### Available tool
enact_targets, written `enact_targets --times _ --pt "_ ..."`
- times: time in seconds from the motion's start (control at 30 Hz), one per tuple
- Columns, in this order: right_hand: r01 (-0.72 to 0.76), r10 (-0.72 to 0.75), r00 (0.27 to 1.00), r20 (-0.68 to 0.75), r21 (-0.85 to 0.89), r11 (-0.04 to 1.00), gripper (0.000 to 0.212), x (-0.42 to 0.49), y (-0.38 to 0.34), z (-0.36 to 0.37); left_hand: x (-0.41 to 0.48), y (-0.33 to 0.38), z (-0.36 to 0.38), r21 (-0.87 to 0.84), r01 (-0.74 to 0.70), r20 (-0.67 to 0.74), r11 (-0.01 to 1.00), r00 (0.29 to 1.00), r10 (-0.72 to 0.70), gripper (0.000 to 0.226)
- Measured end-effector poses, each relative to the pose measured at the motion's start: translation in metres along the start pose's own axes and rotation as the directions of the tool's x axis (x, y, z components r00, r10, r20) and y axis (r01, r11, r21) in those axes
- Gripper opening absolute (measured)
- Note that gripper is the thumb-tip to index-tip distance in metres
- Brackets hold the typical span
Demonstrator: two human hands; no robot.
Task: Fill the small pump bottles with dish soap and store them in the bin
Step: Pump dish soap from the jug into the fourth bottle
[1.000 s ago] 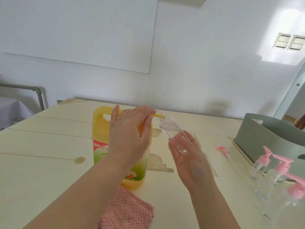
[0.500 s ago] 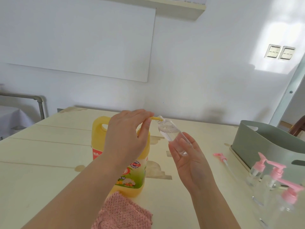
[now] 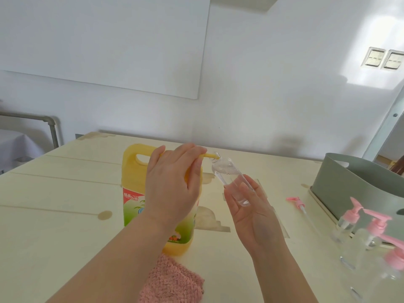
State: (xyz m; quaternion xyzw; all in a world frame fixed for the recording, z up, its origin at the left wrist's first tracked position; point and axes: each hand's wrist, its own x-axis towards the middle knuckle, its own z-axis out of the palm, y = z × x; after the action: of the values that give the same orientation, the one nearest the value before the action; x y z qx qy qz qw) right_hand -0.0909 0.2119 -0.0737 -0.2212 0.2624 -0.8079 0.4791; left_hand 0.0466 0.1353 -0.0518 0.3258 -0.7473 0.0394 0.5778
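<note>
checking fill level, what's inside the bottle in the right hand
Bubbles or droplets near the neck of the clear bottle; lower down looks clear. Fingers cover part, so level unclear.

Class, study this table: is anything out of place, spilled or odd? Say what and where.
A pink pump head lies loose on the table, its tube bare, between the small clear bottle in the right hand and the grey-green bin. It is off a bottle, presumably that open one. No spill shows.
</note>
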Motion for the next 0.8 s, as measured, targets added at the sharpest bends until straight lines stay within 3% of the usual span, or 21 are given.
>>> enact_targets --times 0.17,0.3,0.43,0.8 --pt "-0.006 0.006 1.0 -0.015 -0.01 1.0 0.036 -0.002 -0.004 0.001 0.003 0.001 -0.006 0.003 0.014 0.04 1.0 0.999 -0.014 0.03" --pt "-0.005 0.005 1.0 0.019 -0.009 1.0 0.052 -0.005 -0.012 0.005 0.012 0.005 -0.014 0.008 0.011 0.066 1.0 0.998 -0.012 0.033" --pt "0.013 -0.013 0.999 0.041 -0.006 1.0 0.035 -0.007 -0.015 0.012 0.015 0.008 -0.018 -0.064 0.004 0.042 0.998 0.999 -0.001 0.037" --pt "0.005 -0.005 1.0 0.021 0.001 1.0 0.037 -0.003 -0.005 0.005 0.006 0.005 -0.01 -0.061 0.037 0.056 0.997 0.998 -0.034 0.033"
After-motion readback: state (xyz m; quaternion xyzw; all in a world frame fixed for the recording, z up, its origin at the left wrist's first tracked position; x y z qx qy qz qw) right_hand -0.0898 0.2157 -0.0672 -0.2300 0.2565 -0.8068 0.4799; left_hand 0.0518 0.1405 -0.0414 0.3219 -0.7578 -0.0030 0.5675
